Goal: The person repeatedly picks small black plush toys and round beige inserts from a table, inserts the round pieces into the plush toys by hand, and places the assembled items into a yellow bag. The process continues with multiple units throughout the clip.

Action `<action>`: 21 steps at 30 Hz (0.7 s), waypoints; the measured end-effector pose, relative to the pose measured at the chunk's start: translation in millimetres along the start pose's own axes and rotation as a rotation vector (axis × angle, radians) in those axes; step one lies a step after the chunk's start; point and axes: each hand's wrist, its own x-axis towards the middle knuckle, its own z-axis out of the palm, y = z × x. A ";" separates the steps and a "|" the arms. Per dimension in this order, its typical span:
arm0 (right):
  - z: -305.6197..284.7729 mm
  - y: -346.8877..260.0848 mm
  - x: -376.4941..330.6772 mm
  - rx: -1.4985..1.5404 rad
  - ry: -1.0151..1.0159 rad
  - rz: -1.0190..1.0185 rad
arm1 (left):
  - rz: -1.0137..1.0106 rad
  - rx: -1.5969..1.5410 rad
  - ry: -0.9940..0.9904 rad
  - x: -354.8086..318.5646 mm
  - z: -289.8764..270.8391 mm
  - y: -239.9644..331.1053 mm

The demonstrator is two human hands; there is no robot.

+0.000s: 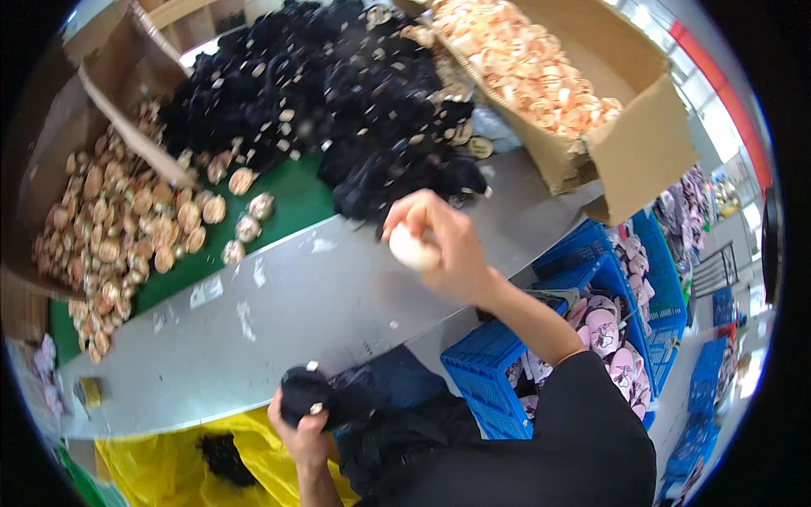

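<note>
My right hand [452, 253] is raised over the metal table edge, its fingers curled round a pale cream rounded piece [414, 248]. Lower down, close to my body, my left hand [300, 433] grips a black fuzzy plush piece [306, 395] with small whitish tabs on it. The two pieces are well apart. Beyond my hands lies a big heap of similar black fuzzy pieces [329, 76], dotted with whitish tabs. Part of that heap reaches toward the table's front, just behind my right hand.
A cardboard box [646, 135] of peach, shell-like pieces [541, 72] stands at the far right. Many small round peach-and-brown pieces [127, 220] spill from a carton at left. Blue crates [486, 372] with pink slippers stand at right. Yellow sheeting [152, 465] hangs below the table [296, 296].
</note>
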 end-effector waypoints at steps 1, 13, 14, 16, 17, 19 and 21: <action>14.7 -17.5 -14.6 0.080 -0.069 0.003 | -0.010 0.067 0.036 -0.8 10.6 1.8; 104.4 -93.0 -52.9 0.143 -0.360 -0.176 | 0.228 0.344 -0.161 -7.3 -2.4 0.8; 108.6 -92.9 -52.9 0.142 -0.348 -0.212 | 0.286 0.424 -0.156 -6.8 -5.0 0.2; 112.4 -95.6 -52.5 0.175 -0.391 -0.249 | 0.345 0.538 -0.168 -4.5 -7.5 3.8; 113.0 -95.6 -51.0 0.157 -0.438 -0.249 | 0.373 0.595 -0.175 -2.7 -8.2 5.7; 113.6 -95.4 -46.9 0.123 -0.536 -0.256 | 0.415 0.649 -0.187 -1.3 -10.8 7.7; 111.8 -96.2 -44.1 0.201 -0.521 -0.206 | 0.459 0.727 -0.198 0.2 -13.5 8.3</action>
